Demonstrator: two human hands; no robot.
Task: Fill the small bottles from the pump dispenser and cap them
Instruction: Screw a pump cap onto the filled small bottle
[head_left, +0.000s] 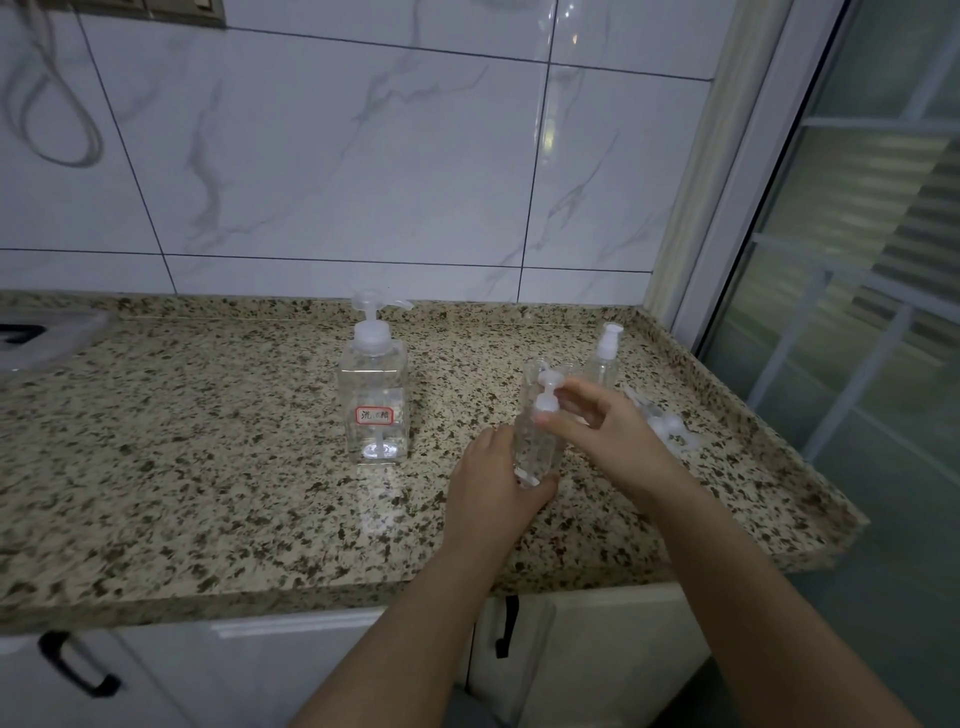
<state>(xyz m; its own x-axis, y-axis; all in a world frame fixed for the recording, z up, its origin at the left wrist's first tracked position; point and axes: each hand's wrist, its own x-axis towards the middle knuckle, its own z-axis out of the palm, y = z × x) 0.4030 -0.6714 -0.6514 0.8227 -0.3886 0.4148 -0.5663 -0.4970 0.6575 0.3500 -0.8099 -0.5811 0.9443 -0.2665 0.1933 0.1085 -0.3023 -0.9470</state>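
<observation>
Granite counter (208, 467); hands clasping small bottle (535, 441).

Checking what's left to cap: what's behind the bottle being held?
Behind the held small bottle, another small pump bottle stands capped. Right of it lie loose clear pump parts, partly hidden by the right hand.

Bench (208, 467) speckled beige, black flecks. Dispenser (372, 400) clear, red-bordered label. Wall tiles (322, 156) white, grey veins. Cupboard handles (78, 670) black.
</observation>
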